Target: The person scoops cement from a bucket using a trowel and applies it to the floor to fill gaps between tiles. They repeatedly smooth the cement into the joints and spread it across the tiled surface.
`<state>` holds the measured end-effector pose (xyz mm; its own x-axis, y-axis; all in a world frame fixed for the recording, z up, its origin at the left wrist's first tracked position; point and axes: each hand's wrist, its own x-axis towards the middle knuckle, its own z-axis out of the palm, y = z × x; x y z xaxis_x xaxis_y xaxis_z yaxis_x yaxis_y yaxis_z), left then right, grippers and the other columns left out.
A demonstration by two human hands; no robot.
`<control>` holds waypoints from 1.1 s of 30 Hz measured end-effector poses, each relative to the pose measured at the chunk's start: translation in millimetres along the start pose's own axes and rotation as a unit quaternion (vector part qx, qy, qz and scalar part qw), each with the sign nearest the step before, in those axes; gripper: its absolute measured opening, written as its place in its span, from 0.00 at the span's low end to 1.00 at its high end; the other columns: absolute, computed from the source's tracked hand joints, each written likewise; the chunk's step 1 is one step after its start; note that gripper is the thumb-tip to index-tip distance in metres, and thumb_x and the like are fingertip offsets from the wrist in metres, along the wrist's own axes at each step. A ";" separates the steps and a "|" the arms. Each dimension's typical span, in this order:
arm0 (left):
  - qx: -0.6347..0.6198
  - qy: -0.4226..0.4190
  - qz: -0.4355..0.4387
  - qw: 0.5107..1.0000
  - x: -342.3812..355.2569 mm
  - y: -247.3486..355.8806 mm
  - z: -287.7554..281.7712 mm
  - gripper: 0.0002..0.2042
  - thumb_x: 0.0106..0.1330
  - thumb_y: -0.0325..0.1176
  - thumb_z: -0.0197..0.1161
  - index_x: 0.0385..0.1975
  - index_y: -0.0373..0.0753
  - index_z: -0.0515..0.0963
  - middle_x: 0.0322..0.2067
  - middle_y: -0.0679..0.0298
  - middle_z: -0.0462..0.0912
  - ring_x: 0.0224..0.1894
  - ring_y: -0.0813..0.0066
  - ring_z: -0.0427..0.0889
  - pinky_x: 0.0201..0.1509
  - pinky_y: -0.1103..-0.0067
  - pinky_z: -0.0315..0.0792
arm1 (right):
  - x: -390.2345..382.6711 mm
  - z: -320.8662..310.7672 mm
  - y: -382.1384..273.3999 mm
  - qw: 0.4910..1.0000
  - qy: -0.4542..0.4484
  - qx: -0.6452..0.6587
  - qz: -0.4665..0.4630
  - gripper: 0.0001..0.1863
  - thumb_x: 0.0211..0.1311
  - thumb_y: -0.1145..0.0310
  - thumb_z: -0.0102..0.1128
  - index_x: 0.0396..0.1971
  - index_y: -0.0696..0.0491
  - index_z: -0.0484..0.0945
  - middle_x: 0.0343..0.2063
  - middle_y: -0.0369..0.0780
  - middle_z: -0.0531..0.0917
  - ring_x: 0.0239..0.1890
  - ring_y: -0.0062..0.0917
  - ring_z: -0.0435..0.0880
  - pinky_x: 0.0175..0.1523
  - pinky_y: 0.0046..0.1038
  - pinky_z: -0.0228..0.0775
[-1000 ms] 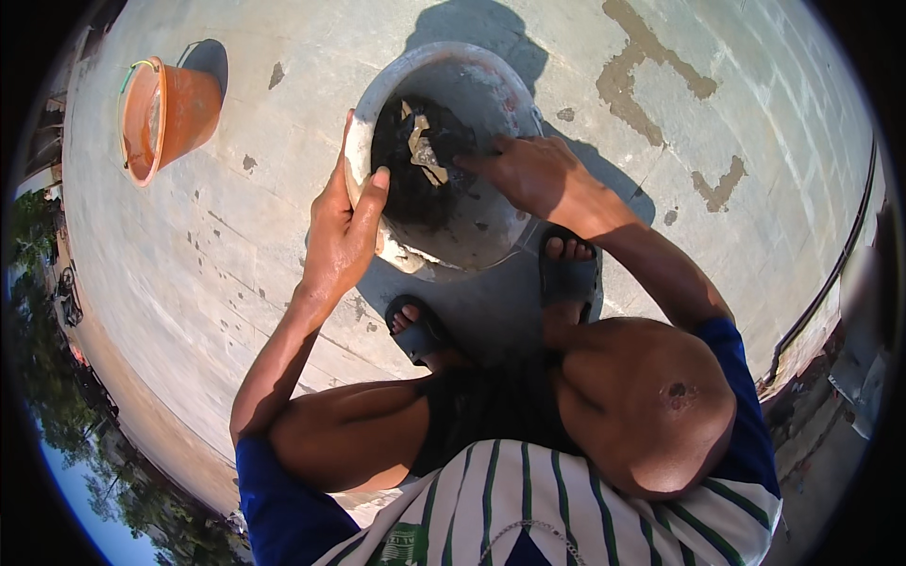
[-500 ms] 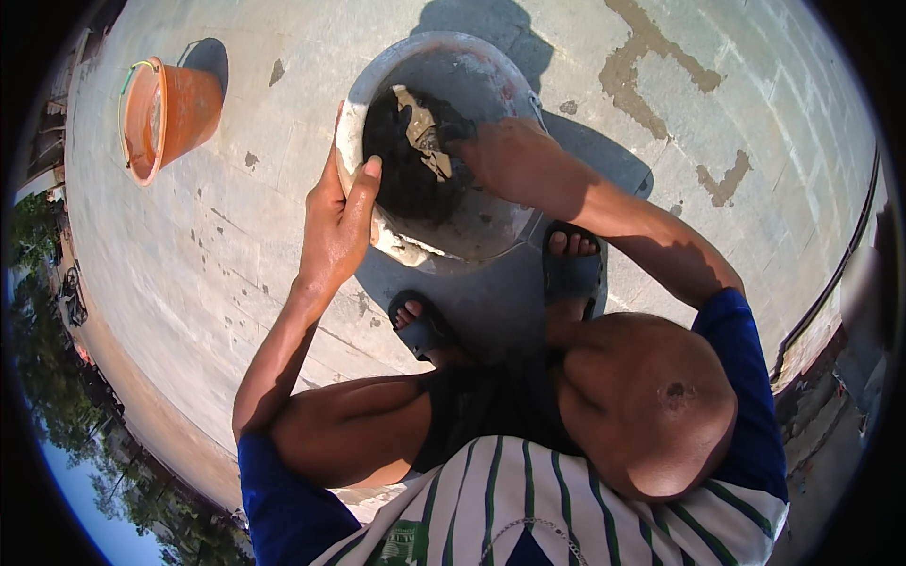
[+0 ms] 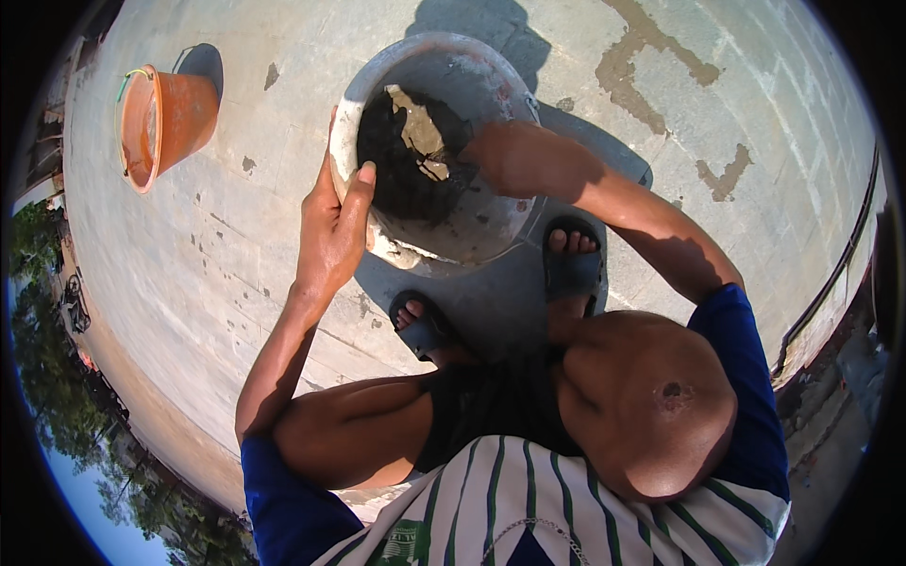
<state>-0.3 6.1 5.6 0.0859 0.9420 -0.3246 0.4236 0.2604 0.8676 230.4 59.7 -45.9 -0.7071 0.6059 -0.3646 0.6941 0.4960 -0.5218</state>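
Observation:
Between my feet and the far edge stands a whitish-grey bucket (image 3: 486,226), its mouth facing me. Dark, wet-looking matter (image 3: 387,146) covers its bottom, with a lit tan patch (image 3: 420,127) across the middle. My left hand (image 3: 335,222) grips the bucket's left rim, thumb over the edge and fingers along the outside. Down inside the bucket, at the right part of the dark matter, is my right hand (image 3: 528,158). Its fingertips are hidden and blurred, so what they hold, if anything, does not show.
An orange bucket (image 3: 189,113) with a wire handle lies tipped on its side at the far left. Damp patches (image 3: 642,66) mark the concrete ground (image 3: 236,311) at the far right. A dark cable (image 3: 840,264) runs along the right edge.
My right hand has shifted slightly inside the bucket, and the tan patch in the dark matter has changed shape. The left hand keeps its hold on the rim.

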 end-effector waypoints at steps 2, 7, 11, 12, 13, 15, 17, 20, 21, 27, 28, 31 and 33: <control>-0.005 -0.005 0.028 1.000 -0.9 6.3 2.3 0.22 0.72 0.39 0.49 0.59 0.31 0.62 0.42 0.63 0.76 0.41 0.82 0.71 0.45 0.84 0.67 | -5.4 9.5 -3.9 0.998 -0.050 0.028 -0.028 0.18 0.56 0.71 0.50 0.47 0.52 0.78 0.36 0.48 0.82 0.40 0.42 0.81 0.46 0.39 0.73; -0.023 -0.014 0.035 0.999 0.8 4.3 2.4 0.22 0.72 0.38 0.49 0.60 0.32 0.62 0.44 0.63 0.76 0.43 0.81 0.71 0.47 0.83 0.67 | -15.7 19.2 12.2 0.975 0.044 0.191 -0.100 0.20 0.61 0.66 0.51 0.52 0.55 0.74 0.34 0.50 0.81 0.35 0.38 0.82 0.40 0.35 0.74; -0.020 0.012 -0.013 1.000 -2.5 -6.0 -3.5 0.22 0.72 0.38 0.49 0.61 0.32 0.61 0.47 0.61 0.75 0.46 0.80 0.70 0.50 0.83 0.65 | -32.6 -0.6 19.4 0.831 -0.134 0.535 0.069 0.23 0.68 0.65 0.48 0.60 0.54 0.65 0.29 0.45 0.81 0.23 0.24 0.78 0.28 0.26 0.69; -0.021 0.014 -0.026 0.999 -1.8 -6.4 -5.6 0.22 0.72 0.39 0.49 0.61 0.33 0.61 0.47 0.61 0.74 0.47 0.79 0.70 0.51 0.84 0.64 | -41.4 -1.4 22.0 0.800 -0.116 0.584 0.068 0.24 0.68 0.63 0.48 0.62 0.53 0.63 0.28 0.43 0.80 0.22 0.22 0.76 0.26 0.23 0.67; -0.024 0.015 -0.036 0.999 -2.8 -5.7 -6.2 0.23 0.72 0.39 0.49 0.61 0.33 0.61 0.48 0.60 0.74 0.48 0.79 0.70 0.52 0.84 0.64 | -53.1 1.1 25.4 0.766 -0.098 0.632 0.068 0.25 0.69 0.62 0.48 0.63 0.52 0.61 0.28 0.42 0.80 0.20 0.19 0.74 0.24 0.21 0.65; -0.028 0.027 -0.019 0.999 -0.8 -7.1 -5.5 0.24 0.72 0.40 0.49 0.62 0.33 0.59 0.36 0.64 0.73 0.32 0.86 0.64 0.34 0.87 0.60 | -79.2 12.4 39.0 0.715 -0.056 0.695 0.051 0.27 0.70 0.60 0.47 0.65 0.51 0.57 0.28 0.42 0.80 0.17 0.18 0.72 0.19 0.19 0.61; -0.025 0.048 -0.003 0.999 0.8 -8.1 -1.4 0.25 0.72 0.41 0.49 0.64 0.33 0.58 0.24 0.68 0.73 0.16 0.92 0.59 0.17 0.90 0.55 | -114.0 22.4 41.5 0.659 0.034 0.745 0.098 0.26 0.70 0.61 0.46 0.65 0.51 0.57 0.28 0.43 0.79 0.16 0.18 0.72 0.18 0.19 0.61; 0.016 0.049 -0.090 0.995 -0.5 -11.5 -2.6 0.27 0.72 0.45 0.49 0.64 0.34 0.58 0.30 0.64 0.76 0.20 0.91 0.62 0.21 0.90 0.59 | -173.1 49.4 46.1 0.563 0.204 0.789 0.140 0.26 0.70 0.62 0.46 0.65 0.49 0.57 0.30 0.43 0.77 0.15 0.17 0.70 0.18 0.17 0.60; 0.014 0.090 -0.075 0.993 -5.8 -13.0 -1.7 0.28 0.71 0.46 0.49 0.64 0.35 0.57 0.35 0.63 0.76 0.26 0.89 0.66 0.27 0.88 0.63 | -182.8 65.6 53.5 0.550 0.252 0.781 0.153 0.26 0.70 0.62 0.47 0.65 0.48 0.56 0.31 0.42 0.77 0.16 0.17 0.70 0.18 0.17 0.60; -0.050 0.071 -0.058 0.995 -5.4 -18.9 -0.7 0.30 0.70 0.49 0.50 0.67 0.39 0.55 0.61 0.57 0.65 0.58 0.69 0.65 0.61 0.75 0.59 | -249.2 120.3 81.2 0.661 0.462 0.410 0.426 0.23 0.68 0.64 0.50 0.61 0.49 0.65 0.29 0.40 0.77 0.24 0.21 0.75 0.28 0.27 0.70; -0.048 0.066 -0.059 0.995 -2.9 -16.7 0.4 0.30 0.70 0.49 0.50 0.67 0.39 0.54 0.61 0.56 0.64 0.59 0.68 0.65 0.62 0.75 0.58 | -251.3 126.7 87.4 0.667 0.477 0.340 0.460 0.22 0.67 0.65 0.50 0.61 0.49 0.65 0.29 0.42 0.78 0.24 0.25 0.76 0.29 0.29 0.72; -0.040 0.057 -0.066 0.995 -1.6 -9.8 2.3 0.31 0.70 0.49 0.49 0.67 0.39 0.54 0.63 0.55 0.61 0.62 0.66 0.61 0.65 0.74 0.53 | -250.9 140.6 116.6 0.724 0.477 0.096 0.489 0.22 0.65 0.66 0.50 0.60 0.50 0.66 0.31 0.48 0.78 0.27 0.37 0.80 0.32 0.36 0.73; -0.037 0.050 -0.062 0.996 -0.4 -11.7 -0.2 0.31 0.70 0.49 0.49 0.67 0.38 0.53 0.65 0.53 0.59 0.66 0.63 0.58 0.69 0.72 0.49 | -234.9 132.1 118.9 0.737 0.426 0.035 0.523 0.23 0.64 0.68 0.50 0.59 0.50 0.67 0.31 0.54 0.79 0.31 0.48 0.80 0.36 0.44 0.72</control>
<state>-5.4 2.7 -4.4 -0.0557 0.9167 -0.3957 0.3570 0.3883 0.8496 461.1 -105.9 -124.2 0.5736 0.8191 0.0057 0.7688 -0.5359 -0.3489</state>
